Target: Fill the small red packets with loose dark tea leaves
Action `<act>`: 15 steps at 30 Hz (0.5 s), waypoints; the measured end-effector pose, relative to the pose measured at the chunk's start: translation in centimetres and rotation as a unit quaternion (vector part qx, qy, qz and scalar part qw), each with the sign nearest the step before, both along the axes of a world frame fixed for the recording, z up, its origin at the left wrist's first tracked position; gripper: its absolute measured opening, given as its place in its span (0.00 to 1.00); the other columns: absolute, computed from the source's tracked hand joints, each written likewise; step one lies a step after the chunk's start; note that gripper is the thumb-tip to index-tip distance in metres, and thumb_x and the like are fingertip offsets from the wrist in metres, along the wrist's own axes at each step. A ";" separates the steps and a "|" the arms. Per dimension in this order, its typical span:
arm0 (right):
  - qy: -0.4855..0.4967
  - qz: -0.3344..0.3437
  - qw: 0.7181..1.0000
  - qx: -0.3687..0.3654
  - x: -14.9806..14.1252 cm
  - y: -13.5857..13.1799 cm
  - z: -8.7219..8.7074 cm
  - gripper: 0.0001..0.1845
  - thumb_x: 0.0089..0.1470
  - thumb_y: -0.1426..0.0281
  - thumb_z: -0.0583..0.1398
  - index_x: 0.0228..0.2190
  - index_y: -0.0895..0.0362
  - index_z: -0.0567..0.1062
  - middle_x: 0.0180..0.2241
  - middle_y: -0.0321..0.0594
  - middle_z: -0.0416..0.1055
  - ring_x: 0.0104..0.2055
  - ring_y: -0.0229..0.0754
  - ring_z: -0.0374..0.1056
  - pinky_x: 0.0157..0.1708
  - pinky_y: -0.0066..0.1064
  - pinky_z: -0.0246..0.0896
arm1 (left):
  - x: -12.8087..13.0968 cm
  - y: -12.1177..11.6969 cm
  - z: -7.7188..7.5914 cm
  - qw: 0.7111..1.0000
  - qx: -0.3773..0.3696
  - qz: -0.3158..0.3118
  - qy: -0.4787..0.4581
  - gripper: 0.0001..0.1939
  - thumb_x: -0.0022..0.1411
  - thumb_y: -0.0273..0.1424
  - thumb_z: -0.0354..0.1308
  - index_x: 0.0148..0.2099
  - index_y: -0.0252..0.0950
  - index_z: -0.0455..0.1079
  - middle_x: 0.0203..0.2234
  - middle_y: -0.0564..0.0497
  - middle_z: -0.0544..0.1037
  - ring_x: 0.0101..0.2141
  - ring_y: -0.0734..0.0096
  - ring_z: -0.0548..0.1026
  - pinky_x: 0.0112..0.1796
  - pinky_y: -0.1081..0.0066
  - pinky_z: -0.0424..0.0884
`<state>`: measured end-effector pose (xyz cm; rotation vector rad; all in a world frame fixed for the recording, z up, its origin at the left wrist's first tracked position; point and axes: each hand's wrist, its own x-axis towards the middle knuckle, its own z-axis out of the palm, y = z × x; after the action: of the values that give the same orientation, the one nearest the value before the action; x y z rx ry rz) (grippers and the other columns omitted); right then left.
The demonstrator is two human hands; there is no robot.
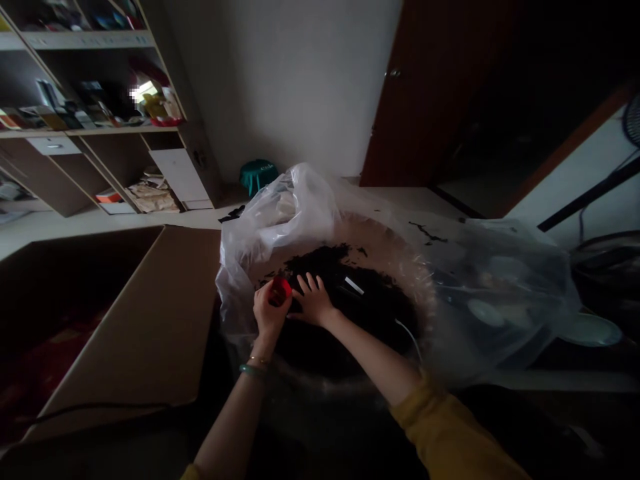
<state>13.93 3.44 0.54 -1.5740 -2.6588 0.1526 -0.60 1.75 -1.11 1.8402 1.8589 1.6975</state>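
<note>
red object sits in my left hand (small, and too dim and soft in this view for me to name), curled into the fingers with its top showing. my right hand is open, fingers spread wide just beside it, over loose dark crumbly material, perhaps soil, heaped in a large round basin lined with a clear plastic bag. the red object looks light and firm, with a smooth face that could slip from damp or gritty fingers, so i would judge it safest pinched by its sides between thumb and fingertips. a white strip and a thin white cord lie in the dark material. a large cardboard box stands open to the left of the basin, and more plastic bulges to the right over pale plates. farther back are a teal bundle on the floor and wooden shelves crowded with packets.
</note>
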 end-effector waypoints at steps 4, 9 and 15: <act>-0.011 -0.006 0.993 -0.114 -3.0 4.2 1.2 0.48 0.45 0.44 0.58 0.62 0.49 0.53 0.65 0.56 0.44 0.64 0.71 0.42 0.56 0.65 0.38 | -0.3 0.0 -0.3 0.999 0.029 0.027 -0.010 0.22 0.48 0.35 0.65 0.46 0.35 0.69 0.37 0.46 0.76 0.34 0.65 0.74 0.36 0.66 0.73; -0.019 0.081 0.990 -0.112 -4.6 3.8 1.4 0.35 0.46 0.52 0.62 0.55 0.48 0.66 0.56 0.49 0.64 0.58 0.62 0.56 0.53 0.55 0.52 | -0.6 0.1 -0.6 0.998 0.055 0.033 -0.010 0.22 0.48 0.35 0.65 0.46 0.35 0.68 0.37 0.46 0.75 0.36 0.64 0.74 0.36 0.66 0.73; 0.021 0.088 0.996 0.006 -0.5 0.2 1.3 0.18 0.46 0.61 0.63 0.40 0.54 0.76 0.43 0.46 0.72 0.47 0.51 0.65 0.44 0.40 0.61 | -0.3 -0.2 0.2 0.999 0.031 -0.010 0.021 0.20 0.50 0.34 0.64 0.46 0.36 0.68 0.40 0.45 0.75 0.42 0.61 0.72 0.42 0.62 0.72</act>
<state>13.41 3.61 1.81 -1.3162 -2.7575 0.1734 -0.91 1.51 -0.91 1.9239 1.8176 1.7425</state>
